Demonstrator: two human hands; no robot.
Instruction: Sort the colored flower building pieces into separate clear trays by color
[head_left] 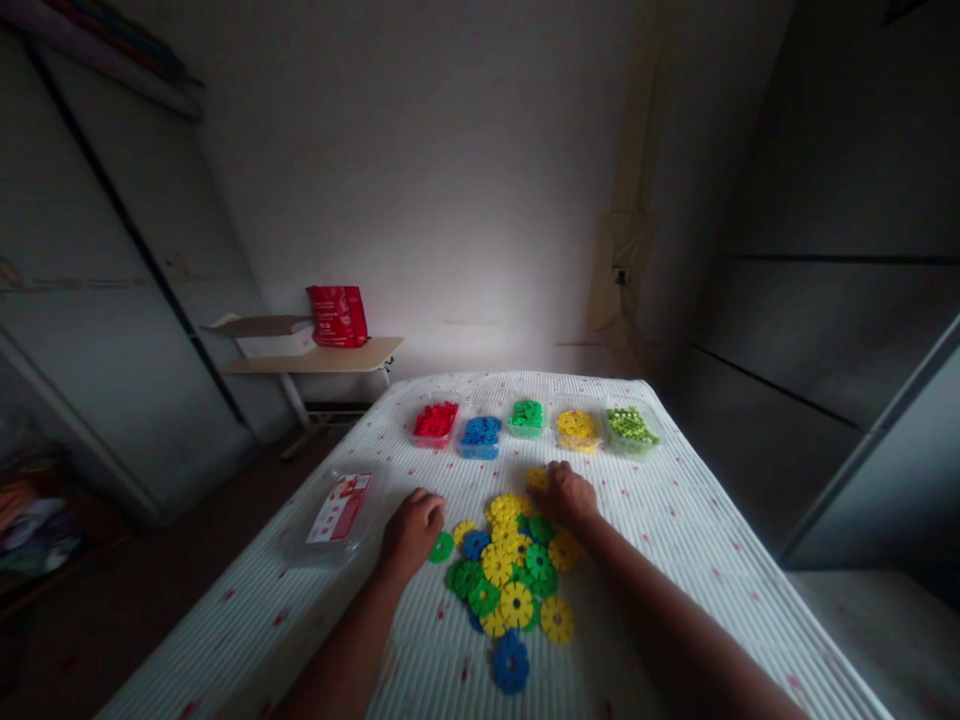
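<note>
We see the right hand (pixel 571 492) above the far edge of a loose pile (pixel 497 566) of notched discs, its fingers closed on a yellow disc (pixel 536 478); we judge this a rim hold, since so flat a piece offers little else to pinch. The left hand (pixel 412 528) rests low at the pile's left side, just beside a green disc (pixel 441 546); its fingers are curled, and we cannot tell whether anything lies within them. The pile sits between the two forearms on the cloth-covered worktop (pixel 705 550), a position we take to favour both hands equally; beyond it, clear tubs (pixel 634 453) stand in a row, holding red pieces (pixel 435 420), blue pieces (pixel 480 433), green pieces (pixel 527 412), yellow pieces (pixel 576 425) and light-green pieces (pixel 630 424), seemingly so that colours stay apart; we note a labelled plastic container (pixel 337 548) at the left, apparently set aside to leave the middle free for the hands.
</note>
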